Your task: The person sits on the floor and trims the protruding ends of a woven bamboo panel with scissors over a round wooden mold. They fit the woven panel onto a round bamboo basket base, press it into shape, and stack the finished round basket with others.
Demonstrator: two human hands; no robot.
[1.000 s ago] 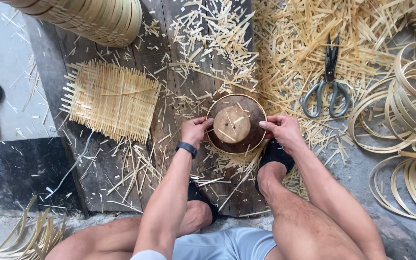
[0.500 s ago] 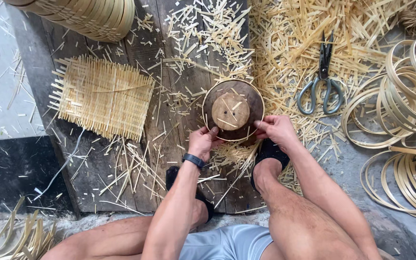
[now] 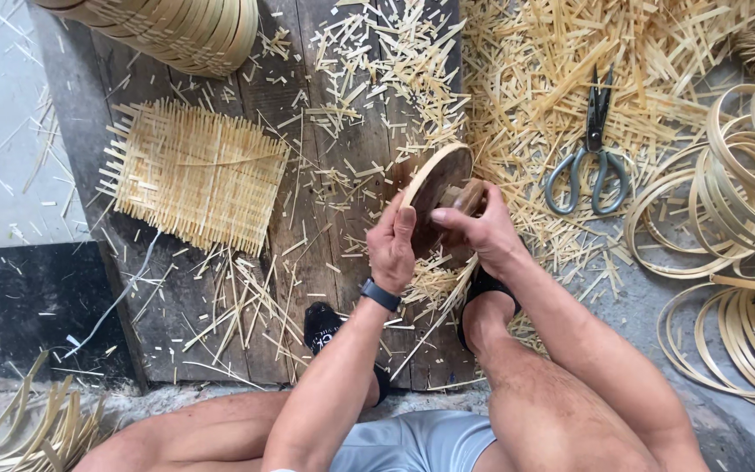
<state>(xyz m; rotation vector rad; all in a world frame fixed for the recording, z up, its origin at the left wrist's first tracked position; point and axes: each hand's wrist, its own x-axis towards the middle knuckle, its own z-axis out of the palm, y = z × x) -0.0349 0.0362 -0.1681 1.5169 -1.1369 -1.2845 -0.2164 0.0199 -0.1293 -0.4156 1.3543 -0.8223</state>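
Note:
My left hand (image 3: 392, 246) and my right hand (image 3: 475, 227) both grip a round brown wooden mould (image 3: 440, 194) with a pale bamboo hoop around its rim. The mould is tipped up on its edge above the dark wooden boards (image 3: 325, 288). A black band sits on my left wrist. My knees and feet frame the spot from below.
A woven bamboo mat (image 3: 194, 173) lies to the left. Scissors (image 3: 589, 157) rest on bamboo offcuts to the right. Several bamboo hoops (image 3: 736, 210) are piled at the far right. A stack of woven baskets (image 3: 176, 31) stands at the top left. Loose strips litter the boards.
The mould lay flat under both hands; now it is lifted and turned up on its edge. The view has shifted slightly.

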